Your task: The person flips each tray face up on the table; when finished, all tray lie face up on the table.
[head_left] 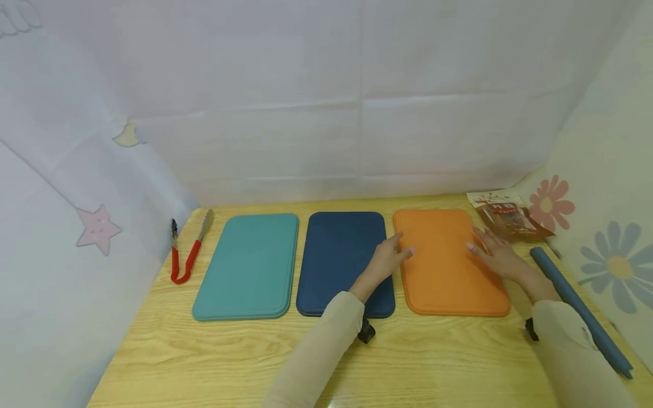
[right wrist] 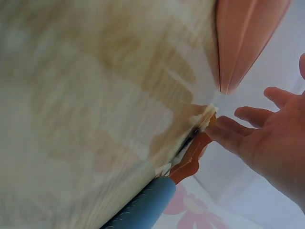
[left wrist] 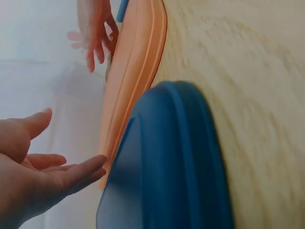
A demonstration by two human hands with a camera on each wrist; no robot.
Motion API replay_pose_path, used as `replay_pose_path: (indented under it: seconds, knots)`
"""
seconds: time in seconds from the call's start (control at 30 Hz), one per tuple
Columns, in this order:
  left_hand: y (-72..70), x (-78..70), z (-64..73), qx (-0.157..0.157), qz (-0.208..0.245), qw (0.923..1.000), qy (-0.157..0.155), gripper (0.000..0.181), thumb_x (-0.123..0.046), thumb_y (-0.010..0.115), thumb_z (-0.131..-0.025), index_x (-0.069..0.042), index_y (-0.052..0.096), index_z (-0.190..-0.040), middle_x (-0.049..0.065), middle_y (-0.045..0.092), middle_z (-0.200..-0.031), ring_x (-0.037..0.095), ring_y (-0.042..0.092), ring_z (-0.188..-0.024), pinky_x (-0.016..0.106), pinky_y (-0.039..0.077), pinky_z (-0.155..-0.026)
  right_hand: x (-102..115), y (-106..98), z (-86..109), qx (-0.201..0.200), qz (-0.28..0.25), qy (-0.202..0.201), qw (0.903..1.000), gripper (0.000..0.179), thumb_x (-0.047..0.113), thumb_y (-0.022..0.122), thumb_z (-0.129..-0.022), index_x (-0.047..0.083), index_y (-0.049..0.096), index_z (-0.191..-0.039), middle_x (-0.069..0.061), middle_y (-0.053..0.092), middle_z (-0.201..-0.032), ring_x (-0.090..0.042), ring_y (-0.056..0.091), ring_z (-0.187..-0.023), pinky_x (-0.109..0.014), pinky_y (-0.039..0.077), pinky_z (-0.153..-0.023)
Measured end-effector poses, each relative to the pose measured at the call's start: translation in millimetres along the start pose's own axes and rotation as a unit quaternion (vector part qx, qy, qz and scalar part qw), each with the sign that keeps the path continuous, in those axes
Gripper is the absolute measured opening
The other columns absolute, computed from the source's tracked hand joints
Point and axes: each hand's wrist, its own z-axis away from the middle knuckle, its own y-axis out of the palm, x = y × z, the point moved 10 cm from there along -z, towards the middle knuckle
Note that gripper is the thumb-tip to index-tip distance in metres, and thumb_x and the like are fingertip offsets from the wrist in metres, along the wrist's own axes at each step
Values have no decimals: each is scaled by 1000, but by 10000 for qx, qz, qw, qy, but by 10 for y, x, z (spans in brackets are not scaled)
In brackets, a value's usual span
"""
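Note:
An orange cutting board (head_left: 449,263) lies flat on the table, with a hand at each of its long sides. My left hand (head_left: 385,262) hovers over the right edge of the navy blue cutting board (head_left: 336,260), fingers spread toward the orange one. Over the orange board's right edge is my right hand (head_left: 502,260), its fingers loosely extended and nothing held. In the left wrist view the left hand (left wrist: 47,174) has straight fingers; whether the fingertips touch the orange board I cannot tell. A teal cutting board (head_left: 248,266) lies farther left.
Red-handled tongs (head_left: 186,260) lie at the table's left edge. A brown food packet (head_left: 510,218) sits at the back right, beyond my right hand. A grey-blue rolled tube (head_left: 581,309) runs along the right edge. Fabric walls (head_left: 285,141) enclose the back and sides.

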Motion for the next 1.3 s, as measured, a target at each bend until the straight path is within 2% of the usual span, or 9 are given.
replay_pose_path:
  seconds: [0.17, 0.37, 0.53, 0.67, 0.83, 1.0, 1.07, 1.17, 1.3]
  knots:
    - [63, 117, -54, -149, 265, 9989, -356, 66, -26, 66, -94, -3, 37, -148, 14, 47, -144, 28, 47, -129, 39, 46, -99, -13, -11, -28, 97, -226, -73, 9997, 73, 43, 38, -103, -6, 13, -152, -38, 11, -150, -59, 8, -135, -74, 1, -102]
    - [43, 159, -84, -246, 679, 9960, -529, 51, -11, 72, -88, 1, 53, -134, 15, 63, -119, 24, 63, -102, 31, 53, -80, -20, 18, -6, 556, -838, -8, 9949, 77, 36, 47, -102, -10, 8, -151, -39, 12, -150, -59, 19, -132, -69, 22, -103]
    - [34, 162, -106, -16, 958, 9933, -641, 49, -2, 71, -86, 3, 54, -132, 17, 62, -117, 22, 62, -97, 29, 51, -76, -35, 25, 19, 819, -1436, 280, 9858, 85, 39, 52, -100, -1, 1, -154, -32, 3, -155, -54, 7, -139, -69, 15, -106]
    - [37, 202, -114, 107, 1040, 9920, -715, 61, 2, 70, -85, 4, 46, -140, 20, 56, -130, 27, 59, -113, 30, 52, -84, -109, 33, 20, 858, -1719, 488, 9802, 86, 39, 56, -98, 3, 3, -155, -27, 4, -157, -50, 6, -141, -68, 14, -107]
    - [52, 219, -126, 259, 936, 9934, -611, 67, 5, 70, -84, 3, 40, -144, 20, 47, -142, 29, 49, -127, 33, 49, -95, -228, 3, 30, 727, -1996, 650, 9750, 85, 36, 62, -95, 6, 11, -156, -27, 14, -156, -49, 15, -140, -66, 22, -105]
    - [52, 200, -128, 299, 1094, 9920, -550, 65, 7, 68, -85, 2, 41, -144, 20, 46, -143, 29, 48, -128, 34, 48, -96, -274, -57, 57, 473, -2172, 588, 9732, 80, 29, 66, -93, 6, 20, -154, -27, 25, -152, -44, 27, -137, -40, 45, -97]
    - [54, 212, -119, 301, 1174, 9908, -605, 69, 7, 68, -85, 0, 38, -146, 20, 44, -145, 29, 46, -130, 34, 48, -97, -284, -52, 67, 449, -2386, 629, 9680, 79, 24, 67, -92, 5, 21, -154, -28, 27, -151, -45, 28, -136, -31, 50, -89]
    - [67, 218, -106, 342, 1266, 9892, -647, 68, 7, 67, -85, 1, 37, -146, 20, 44, -144, 30, 47, -129, 35, 48, -96, -299, -39, 87, 471, -2816, 737, 9555, 83, 16, 68, -91, 2, 16, -154, -29, 22, -152, -45, 27, -136, -27, 53, -85]
    - [84, 198, -107, 392, 1287, 9890, -617, 68, 6, 66, -86, 2, 35, -147, 21, 43, -145, 30, 47, -130, 35, 48, -97, -321, -71, 115, 466, -3069, 842, 9469, 84, 12, 67, -91, 1, 11, -154, -29, 18, -153, -23, 48, -127, -27, 53, -85]
